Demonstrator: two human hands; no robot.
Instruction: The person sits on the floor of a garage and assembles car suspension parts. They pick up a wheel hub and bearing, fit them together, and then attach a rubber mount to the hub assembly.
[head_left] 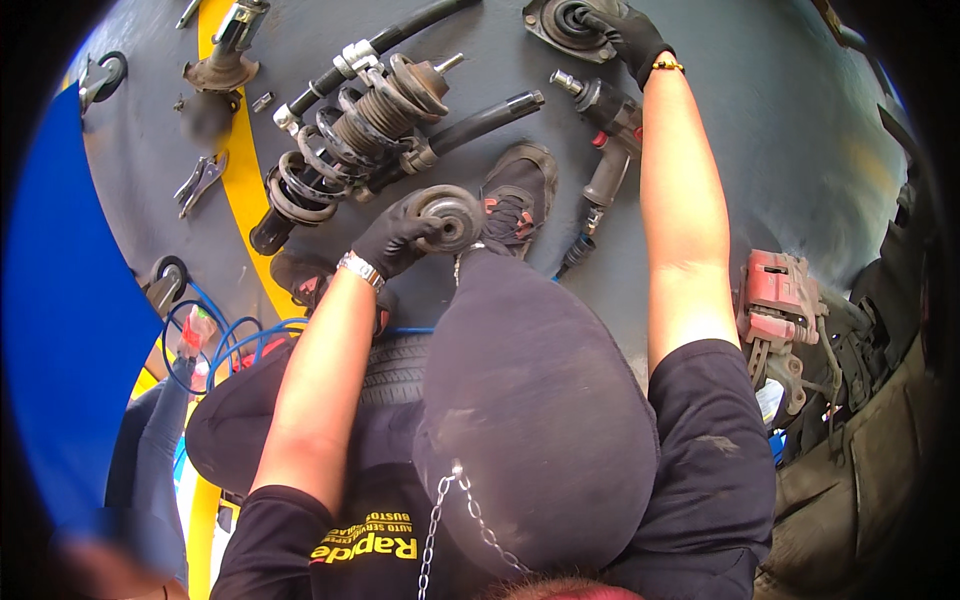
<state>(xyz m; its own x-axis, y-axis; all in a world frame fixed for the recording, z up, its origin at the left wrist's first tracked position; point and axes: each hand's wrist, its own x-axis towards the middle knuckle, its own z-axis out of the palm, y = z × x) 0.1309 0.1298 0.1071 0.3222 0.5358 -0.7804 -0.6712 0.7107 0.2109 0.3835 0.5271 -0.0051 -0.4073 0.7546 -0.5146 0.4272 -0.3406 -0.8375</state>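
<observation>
One disc point(460, 212): left hand point(393, 238), fingers clamped. One mount point(552, 30): right hand point(632, 42), finger grip unclear. One strut point(360, 130): yellow stripe's point(240, 180) edge.

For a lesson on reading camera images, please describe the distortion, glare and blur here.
Head view: a dark rim frames the picture and the blue panel's edge bows; the grey floor shows a pale sheen at right; patches at upper left and lower left are blurred; the spring assembly and the round part in the left hand look fairly sharp.
</observation>
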